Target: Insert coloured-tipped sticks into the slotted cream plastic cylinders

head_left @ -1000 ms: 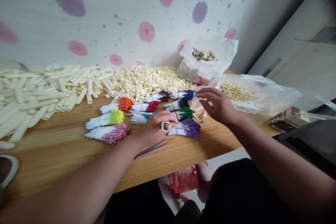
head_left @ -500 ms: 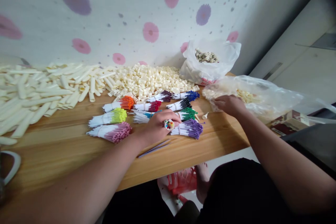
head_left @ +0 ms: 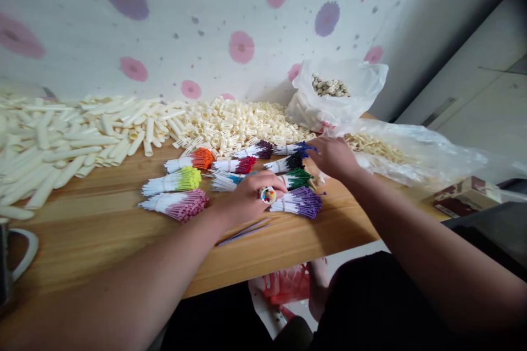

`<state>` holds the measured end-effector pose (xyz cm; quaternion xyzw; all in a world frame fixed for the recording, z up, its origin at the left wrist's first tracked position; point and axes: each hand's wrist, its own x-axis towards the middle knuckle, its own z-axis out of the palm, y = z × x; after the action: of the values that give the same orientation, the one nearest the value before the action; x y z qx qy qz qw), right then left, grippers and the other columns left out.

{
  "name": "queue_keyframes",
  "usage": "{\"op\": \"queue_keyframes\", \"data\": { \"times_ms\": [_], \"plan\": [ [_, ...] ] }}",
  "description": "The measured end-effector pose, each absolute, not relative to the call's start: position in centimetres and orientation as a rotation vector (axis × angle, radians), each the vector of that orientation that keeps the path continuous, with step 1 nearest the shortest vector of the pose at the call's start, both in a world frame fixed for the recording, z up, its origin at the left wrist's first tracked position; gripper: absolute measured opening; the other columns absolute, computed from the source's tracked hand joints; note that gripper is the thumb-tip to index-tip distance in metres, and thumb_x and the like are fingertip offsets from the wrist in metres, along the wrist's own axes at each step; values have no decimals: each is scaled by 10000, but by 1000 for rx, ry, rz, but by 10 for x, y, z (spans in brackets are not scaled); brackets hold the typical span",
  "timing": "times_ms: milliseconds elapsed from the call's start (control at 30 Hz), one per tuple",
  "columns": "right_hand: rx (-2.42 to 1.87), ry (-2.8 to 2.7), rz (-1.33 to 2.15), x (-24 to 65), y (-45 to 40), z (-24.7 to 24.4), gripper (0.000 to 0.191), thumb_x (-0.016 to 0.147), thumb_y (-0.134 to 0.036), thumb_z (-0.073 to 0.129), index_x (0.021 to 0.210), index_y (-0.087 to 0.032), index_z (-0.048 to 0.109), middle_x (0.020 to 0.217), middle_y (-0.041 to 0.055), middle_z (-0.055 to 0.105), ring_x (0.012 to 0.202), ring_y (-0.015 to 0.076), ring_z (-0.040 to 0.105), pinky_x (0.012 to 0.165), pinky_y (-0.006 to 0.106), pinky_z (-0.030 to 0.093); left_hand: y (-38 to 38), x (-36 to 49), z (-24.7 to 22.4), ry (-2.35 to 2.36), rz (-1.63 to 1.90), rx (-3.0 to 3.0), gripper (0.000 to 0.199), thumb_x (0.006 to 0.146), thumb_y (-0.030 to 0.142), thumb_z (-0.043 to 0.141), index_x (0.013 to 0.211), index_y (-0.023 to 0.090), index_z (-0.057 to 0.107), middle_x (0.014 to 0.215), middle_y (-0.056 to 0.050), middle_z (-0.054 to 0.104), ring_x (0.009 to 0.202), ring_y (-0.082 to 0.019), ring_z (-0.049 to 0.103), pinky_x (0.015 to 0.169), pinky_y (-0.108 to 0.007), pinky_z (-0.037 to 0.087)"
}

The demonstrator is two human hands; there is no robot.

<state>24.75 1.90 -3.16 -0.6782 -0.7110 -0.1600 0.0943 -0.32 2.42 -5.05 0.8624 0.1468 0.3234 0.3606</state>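
— Wood-grain surface (head_left: 123, 244), spotted white backdrop (head_left: 164, 16): where is the round white tube (head_left: 267, 194)?

— Gripped in the left hand (head_left: 252, 193), fingers curled, beside a purple-tipped bundle of thin white sticks (head_left: 297, 203). The right hand (head_left: 335, 157) is just beside a blue-tipped bundle (head_left: 289, 149); whether it pinches anything, I cannot tell.

— And the count?

— One tube, multicoloured tips inside; ten bundles; one white plastic bag (head_left: 304, 105) holding greyish knobs (head_left: 330, 86), one clear plastic bag (head_left: 432, 148) with cream pieces (head_left: 375, 146).

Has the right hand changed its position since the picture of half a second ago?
Yes. The right hand has moved to the left, closer to the blue-tipped bundle; before, a clear gap lay between them.
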Motion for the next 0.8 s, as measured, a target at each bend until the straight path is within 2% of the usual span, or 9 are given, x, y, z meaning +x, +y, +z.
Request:
{"op": "queue_keyframes", "data": {
  "times_ms": [100,200,300,367,467,533,600,800],
  "plan": [
    [-2027,-2124,-420,230,40,-32,320,898,-402,401,1058,-249,631,1120,75,648,1046,307,541,924,553,284,26,-4,-51,397,817,2241,113,843,154,544,841,151,657,831,-53,627,765,-138,580,704,-277,464],
    [-2042,-2152,-337,228,53,-36,305,879,-452,426,965,-284,666,1189,43,606,1087,302,510,945,595,255,29,-6,-51,392,837,2252,119,849,169,541,847,143,658,816,-58,625,760,-143,578,703,-281,462],
    [-2101,-2124,-267,236,61,-42,324,846,-484,464,870,-256,694,1272,67,535,1143,340,455,947,653,209,33,-6,-51,376,867,2253,111,842,171,552,841,135,657,804,-61,628,751,-146,581,691,-277,463],
    [-2144,-2109,-204,243,65,-45,316,823,-464,492,800,-227,699,1237,90,548,1133,352,457,941,666,205,35,-5,-52,364,884,2261,107,843,171,552,840,140,655,801,-56,635,750,-144,587,688,-272,462],
    [-2170,-2133,-64,253,70,-45,229,764,-364,554,661,-196,670,1067,81,629,1011,298,538,934,601,276,36,-5,-53,366,905,2280,106,848,178,551,838,147,651,801,-50,644,753,-141,591,691,-268,460],
    [-2164,-2139,9,257,71,-45,147,718,-288,573,637,-189,645,969,59,658,910,250,576,909,536,331,35,-6,-53,372,904,2279,104,849,181,552,841,148,651,801,-47,647,746,-137,591,684,-264,461],
    [-2149,-2116,30,259,70,-46,87,694,-234,563,707,-193,640,935,47,667,868,230,586,878,488,365,35,-6,-52,379,896,2270,100,846,177,554,845,152,650,804,-43,653,744,-133,594,682,-259,464],
    [-2032,-2085,-12,263,54,-52,273,739,-199,524,995,-221,615,1030,44,672,934,222,592,860,403,397,35,-6,-51,430,885,2272,94,834,179,563,832,162,655,801,-37,653,737,-137,599,676,-262,468]
  ]
}}
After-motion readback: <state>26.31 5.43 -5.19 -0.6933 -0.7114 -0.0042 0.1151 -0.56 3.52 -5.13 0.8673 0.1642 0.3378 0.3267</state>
